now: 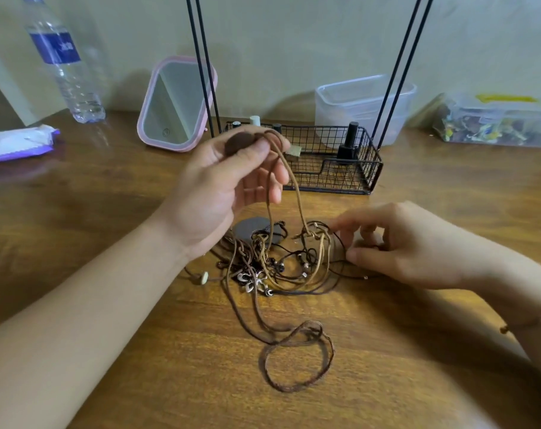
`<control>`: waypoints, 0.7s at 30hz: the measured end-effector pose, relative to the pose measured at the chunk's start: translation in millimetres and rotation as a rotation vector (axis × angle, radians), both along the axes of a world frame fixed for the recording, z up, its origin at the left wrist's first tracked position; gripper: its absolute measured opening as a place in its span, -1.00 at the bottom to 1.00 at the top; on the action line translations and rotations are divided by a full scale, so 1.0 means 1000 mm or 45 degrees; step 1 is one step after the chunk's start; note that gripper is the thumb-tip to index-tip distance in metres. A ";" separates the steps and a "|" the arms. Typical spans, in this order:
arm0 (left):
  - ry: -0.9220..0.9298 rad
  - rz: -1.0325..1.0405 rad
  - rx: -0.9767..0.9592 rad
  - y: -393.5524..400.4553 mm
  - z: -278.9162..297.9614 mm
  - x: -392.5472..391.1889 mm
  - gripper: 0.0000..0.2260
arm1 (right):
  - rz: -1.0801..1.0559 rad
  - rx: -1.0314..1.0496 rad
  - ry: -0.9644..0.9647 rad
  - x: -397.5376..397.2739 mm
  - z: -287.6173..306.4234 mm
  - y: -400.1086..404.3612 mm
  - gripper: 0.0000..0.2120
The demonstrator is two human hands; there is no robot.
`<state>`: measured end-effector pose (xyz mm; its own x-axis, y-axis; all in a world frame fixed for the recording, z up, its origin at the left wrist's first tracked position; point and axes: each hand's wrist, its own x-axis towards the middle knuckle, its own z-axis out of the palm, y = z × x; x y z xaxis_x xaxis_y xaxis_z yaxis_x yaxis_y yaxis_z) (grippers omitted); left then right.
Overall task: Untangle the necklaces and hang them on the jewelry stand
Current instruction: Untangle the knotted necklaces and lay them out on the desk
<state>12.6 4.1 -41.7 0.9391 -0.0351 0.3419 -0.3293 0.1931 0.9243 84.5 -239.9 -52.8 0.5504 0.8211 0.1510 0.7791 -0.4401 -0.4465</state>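
A tangle of brown and tan cord necklaces (281,264) lies on the wooden table, with a silver flower pendant (256,281) and a dark oval pendant (250,229) in it. My left hand (229,184) is raised above the pile and pinches a round brown pendant (238,142), from which a tan cord (289,178) runs down into the tangle. My right hand (399,243) rests at the pile's right edge, fingers curled on thin dark cords. A dark brown loop (297,357) trails toward me. The jewelry stand's black rods (205,66) rise behind.
A black wire basket (368,162) holding nail polish bottles stands at the stand's foot. Behind are a pink-framed mirror (176,103), a water bottle (65,63), a clear plastic tub (362,103), a lidded box (495,119) and a purple wipes pack (15,144) at left.
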 end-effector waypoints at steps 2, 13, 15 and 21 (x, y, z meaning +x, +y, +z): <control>0.011 0.010 -0.020 0.000 0.000 0.000 -0.79 | -0.010 0.023 0.069 -0.004 -0.003 0.005 -0.61; 0.019 -0.049 -0.041 -0.003 0.002 -0.003 -0.76 | -0.257 0.208 -0.092 -0.021 -0.007 0.027 -0.59; 0.022 -0.058 -0.031 -0.003 0.001 -0.003 -0.77 | -0.233 0.231 -0.072 -0.021 -0.009 0.027 -0.66; 0.088 -0.022 0.062 0.000 0.002 -0.004 -0.77 | -0.200 0.323 0.140 -0.018 -0.008 0.021 -0.81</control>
